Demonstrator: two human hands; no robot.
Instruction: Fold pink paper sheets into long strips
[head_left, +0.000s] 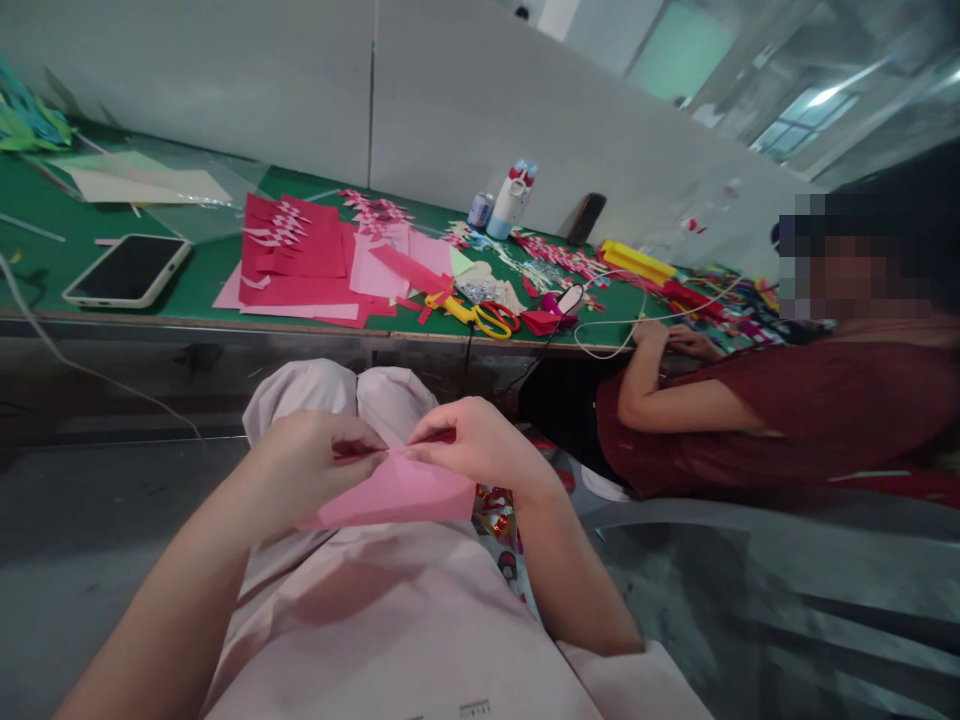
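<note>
A sheet of pink paper (pixel 412 492) rests over my lap, its far edge pinched between both hands. My left hand (pixel 319 460) is closed on the left part of that edge, thumb and fingers together. Close beside it, my right hand (pixel 469 445) grips the same edge with fingertips pressed together. Some darker red shows under the fingers of both hands; I cannot tell whether it is a second sheet or the paper's other side. The fingertips of the two hands almost meet at the middle of the edge.
The green table (pixel 214 275) ahead bears a phone (pixel 131 270), red paper sheets (pixel 307 240), yellow-handled scissors (pixel 491 320), a can (pixel 480 210) and a white bottle (pixel 511 203). A co-worker in a dark red shirt (pixel 825 410) sits at the right. A white cable (pixel 607 325) hangs over the table edge.
</note>
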